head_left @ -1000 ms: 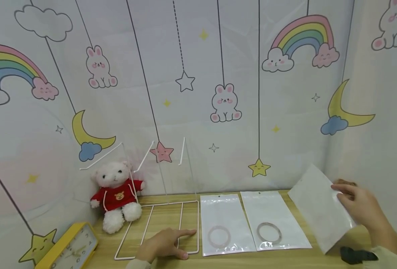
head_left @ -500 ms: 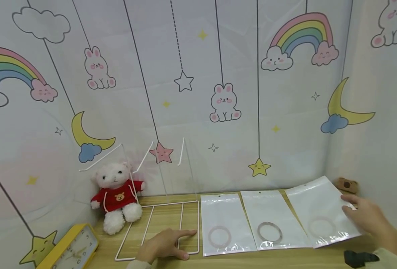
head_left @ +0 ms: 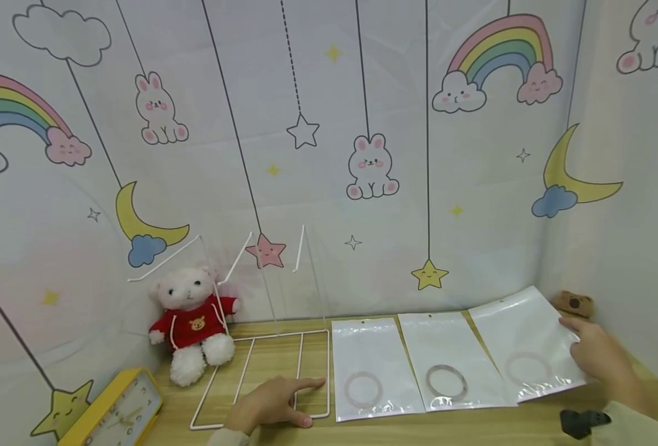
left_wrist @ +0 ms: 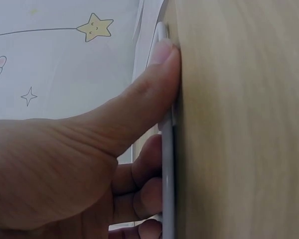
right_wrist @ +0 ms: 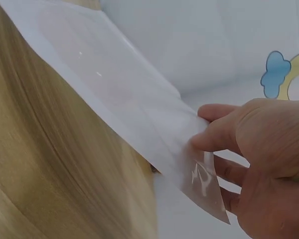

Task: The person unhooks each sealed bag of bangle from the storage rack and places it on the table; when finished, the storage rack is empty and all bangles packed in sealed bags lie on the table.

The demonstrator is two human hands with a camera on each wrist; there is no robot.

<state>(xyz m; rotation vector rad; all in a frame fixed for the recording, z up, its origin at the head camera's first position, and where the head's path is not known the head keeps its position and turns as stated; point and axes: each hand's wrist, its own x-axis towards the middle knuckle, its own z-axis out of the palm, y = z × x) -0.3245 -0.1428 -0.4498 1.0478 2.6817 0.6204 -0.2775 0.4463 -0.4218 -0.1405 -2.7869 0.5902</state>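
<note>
My right hand (head_left: pixel 601 350) pinches the right edge of a white plastic zip bag (head_left: pixel 520 331), with the thumb on one face and fingers behind. A pale pink ring, like a bangle (head_left: pixel 528 368), shows in that bag. The bag's right side is raised off the table in the right wrist view. Two similar bags lie flat to its left: one bag (head_left: pixel 381 347) with a pinkish ring, one bag (head_left: pixel 442 341) with a darker brownish ring. My left hand (head_left: pixel 273 402) rests on the base of a white wire rack (head_left: pixel 329 371), index finger and thumb stretched out.
A white teddy bear (head_left: pixel 197 325) in a red top sits behind the rack. A yellow clock (head_left: pixel 111 412) leans at the left. A small brown bear-faced object (head_left: pixel 574 303) is at the right back. A black object (head_left: pixel 582 423) lies by the right sleeve.
The right hand has lowered the tilted third bag beside the other two, turning its ring side into sight. The left hand has stayed on the rack.
</note>
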